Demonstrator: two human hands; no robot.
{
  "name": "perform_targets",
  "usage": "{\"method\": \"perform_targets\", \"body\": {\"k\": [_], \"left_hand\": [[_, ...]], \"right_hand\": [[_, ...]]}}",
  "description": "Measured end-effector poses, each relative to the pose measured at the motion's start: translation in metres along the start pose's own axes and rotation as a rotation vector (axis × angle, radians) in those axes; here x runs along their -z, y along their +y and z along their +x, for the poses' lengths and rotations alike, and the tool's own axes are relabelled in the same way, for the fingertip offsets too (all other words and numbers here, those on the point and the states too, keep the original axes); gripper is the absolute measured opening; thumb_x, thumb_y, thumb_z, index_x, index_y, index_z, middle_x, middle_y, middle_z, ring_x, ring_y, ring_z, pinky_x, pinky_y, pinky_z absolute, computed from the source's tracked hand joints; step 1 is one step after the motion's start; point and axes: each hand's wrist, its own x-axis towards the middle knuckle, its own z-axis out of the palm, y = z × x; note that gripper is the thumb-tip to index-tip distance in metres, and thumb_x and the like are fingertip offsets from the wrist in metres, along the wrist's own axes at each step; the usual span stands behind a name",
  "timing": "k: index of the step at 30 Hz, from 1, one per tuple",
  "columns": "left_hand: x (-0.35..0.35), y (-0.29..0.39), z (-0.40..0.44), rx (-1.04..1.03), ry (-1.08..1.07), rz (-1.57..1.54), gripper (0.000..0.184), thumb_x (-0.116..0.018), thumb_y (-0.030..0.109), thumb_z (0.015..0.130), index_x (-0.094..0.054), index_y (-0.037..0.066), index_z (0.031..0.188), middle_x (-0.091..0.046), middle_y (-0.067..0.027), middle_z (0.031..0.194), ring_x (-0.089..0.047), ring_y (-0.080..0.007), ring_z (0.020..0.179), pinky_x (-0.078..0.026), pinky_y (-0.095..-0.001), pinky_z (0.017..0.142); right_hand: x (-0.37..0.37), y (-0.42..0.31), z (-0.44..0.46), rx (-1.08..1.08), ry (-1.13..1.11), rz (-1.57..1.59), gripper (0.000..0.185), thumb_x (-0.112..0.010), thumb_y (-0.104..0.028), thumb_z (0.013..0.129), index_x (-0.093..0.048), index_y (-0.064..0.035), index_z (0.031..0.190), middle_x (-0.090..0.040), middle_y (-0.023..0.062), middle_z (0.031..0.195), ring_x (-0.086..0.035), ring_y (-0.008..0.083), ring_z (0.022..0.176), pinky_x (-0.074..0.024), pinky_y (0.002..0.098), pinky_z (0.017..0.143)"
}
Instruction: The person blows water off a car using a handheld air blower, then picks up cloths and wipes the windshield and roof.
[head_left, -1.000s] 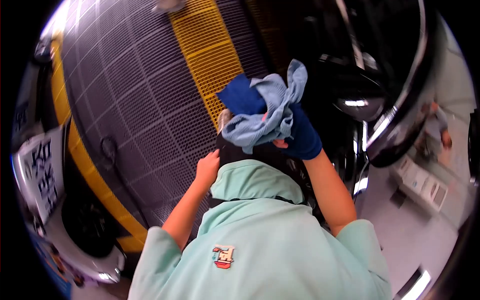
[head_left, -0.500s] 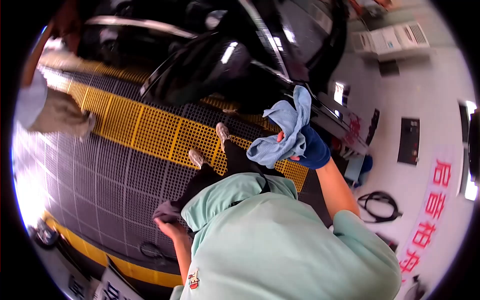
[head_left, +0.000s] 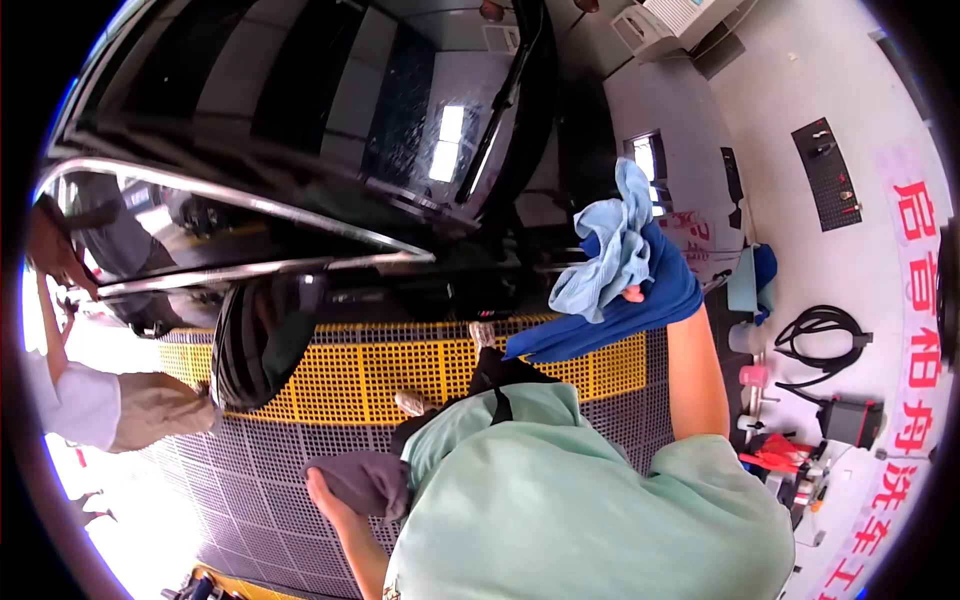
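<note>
My right hand (head_left: 633,293) is closed around two cloths, its fingers mostly covered by them. One is a light blue cloth (head_left: 600,265), bunched up on top. The other, a dark blue cloth (head_left: 660,290), drapes over the hand and hangs toward my body. At my left side, my left hand (head_left: 322,490) grips a dark purple-grey cloth (head_left: 362,484) in a folded bundle. Directly ahead is a glossy black car (head_left: 470,245), with its windshield and wiper showing. Both hands are apart from the car.
The car's side mirror (head_left: 262,345) sticks out ahead to my left. Another person (head_left: 80,395) in a light shirt stands beside the car at far left. Grated floor tiles (head_left: 350,380) lie underfoot. A coiled black hose (head_left: 825,340), buckets and a tool board (head_left: 828,172) line the right wall.
My view has turned and come nearer the car's windshield and side mirror. The dark blue cloth, bunched before, now hangs down long from my right hand. My left hand still holds its cloth.
</note>
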Motion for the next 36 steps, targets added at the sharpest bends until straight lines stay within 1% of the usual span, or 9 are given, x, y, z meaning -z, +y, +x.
{"method": "perform_targets", "body": {"k": [3, 7, 11, 14, 21, 26, 28, 30, 36], "left_hand": [[-0.099, -0.02, -0.016, -0.05, -0.055, 0.145, 0.043, -0.056, 0.036, 0.094, -0.048, 0.004, 0.123, -0.056, -0.0099, 0.115, -0.058, -0.0241, 0.101, -0.052, -0.0378, 0.086], [-0.233, -0.031, -0.031, -0.096, -0.389, 0.33, 0.033, -0.055, 0.027, 0.095, -0.056, 0.001, 0.115, -0.062, -0.0075, 0.103, -0.06, -0.0171, 0.091, -0.05, -0.0311, 0.08], [-0.386, -0.046, -0.06, -0.109, -0.736, 0.442, 0.023, -0.054, 0.021, 0.097, -0.061, 0.0, 0.103, -0.063, -0.0015, 0.091, -0.057, -0.0089, 0.083, -0.047, -0.0248, 0.074], [-0.474, -0.072, -0.068, -0.117, -0.896, 0.386, 0.022, -0.054, 0.02, 0.097, -0.061, 0.0, 0.102, -0.062, 0.0001, 0.089, -0.054, -0.0067, 0.081, -0.046, -0.0229, 0.072], [-0.649, -0.152, -0.077, -0.362, -1.01, 0.448, 0.049, -0.066, 0.024, 0.087, -0.045, -0.001, 0.124, -0.06, -0.0106, 0.106, -0.059, -0.0157, 0.083, -0.048, -0.0278, 0.075], [-0.656, -0.156, -0.117, -1.106, -1.287, 0.699, 0.052, -0.065, 0.024, 0.085, -0.046, 0.001, 0.127, -0.049, -0.0158, 0.124, -0.046, -0.032, 0.12, -0.035, -0.0395, 0.104], [-0.629, -0.152, -0.137, -0.493, -1.944, 0.599, 0.05, -0.052, 0.041, 0.096, -0.048, 0.001, 0.125, -0.051, -0.0135, 0.123, -0.046, -0.0269, 0.12, -0.034, -0.0396, 0.105], [-0.57, -0.166, -0.139, 0.16, -1.984, 0.77, 0.078, -0.042, 0.058, 0.096, -0.027, 0.0, 0.146, -0.037, -0.0142, 0.145, -0.033, -0.0237, 0.134, -0.025, -0.039, 0.112], [-0.516, -0.107, -0.145, 0.019, -1.998, 0.618, 0.074, -0.053, 0.057, 0.091, -0.049, -0.007, 0.126, -0.056, -0.0187, 0.125, -0.056, -0.0267, 0.11, -0.047, -0.0394, 0.09]], "right_hand": [[0.064, -0.044, 0.029, -0.094, 0.223, -0.34, 0.06, -0.075, -0.026, 0.078, -0.046, 0.0008, 0.124, -0.062, 0.0033, 0.08, -0.058, 0.0072, 0.061, -0.0475, 0.0225, 0.062], [0.146, -0.048, 0.081, 0.488, -0.287, -1.138, 0.076, -0.081, -0.025, 0.073, -0.043, 0.0058, 0.131, -0.058, 0.0117, 0.106, -0.06, 0.0166, 0.084, -0.0485, 0.0254, 0.065], [0.189, -0.029, 0.095, 0.33, -0.15, -0.526, 0.058, -0.078, -0.031, 0.075, -0.055, 0.0028, 0.116, -0.057, 0.0154, 0.112, -0.06, 0.0323, 0.097, -0.0494, 0.0366, 0.083], [0.187, -0.057, 0.091, 0.56, -0.041, -1.098, 0.046, -0.075, -0.028, 0.073, -0.061, -0.0018, 0.109, -0.061, 0.0128, 0.107, -0.059, 0.0288, 0.098, -0.0485, 0.0358, 0.082], [0.203, -0.093, 0.001, 0.395, 0.322, -0.705, 0.039, -0.074, -0.027, 0.073, -0.063, -0.0042, 0.102, -0.061, 0.0104, 0.101, -0.058, 0.0281, 0.093, -0.0476, 0.0352, 0.078], [0.168, -0.1, -0.03, 0.286, 0.332, -0.528, 0.034, -0.074, -0.026, 0.072, -0.064, -0.0059, 0.098, -0.061, 0.0088, 0.097, -0.058, 0.0277, 0.089, -0.047, 0.0348, 0.075], [0.152, -0.103, -0.032, 0.254, 0.284, -0.506, 0.032, -0.074, -0.026, 0.072, -0.064, -0.0066, 0.096, -0.061, 0.0081, 0.095, -0.058, 0.0275, 0.087, -0.0467, 0.0346, 0.074], [0.136, -0.108, -0.03, 0.231, 0.219, -0.497, 0.03, -0.074, -0.026, 0.072, -0.064, -0.0073, 0.094, -0.061, 0.0074, 0.094, -0.058, 0.0273, 0.086, -0.0464, 0.0344, 0.073], [0.097, -0.128, 0.001, 0.161, -0.127, -0.67, 0.025, -0.074, -0.025, 0.071, -0.066, -0.0093, 0.088, -0.06, 0.0054, 0.089, -0.057, 0.0268, 0.081, -0.0456, 0.0339, 0.069]]}}
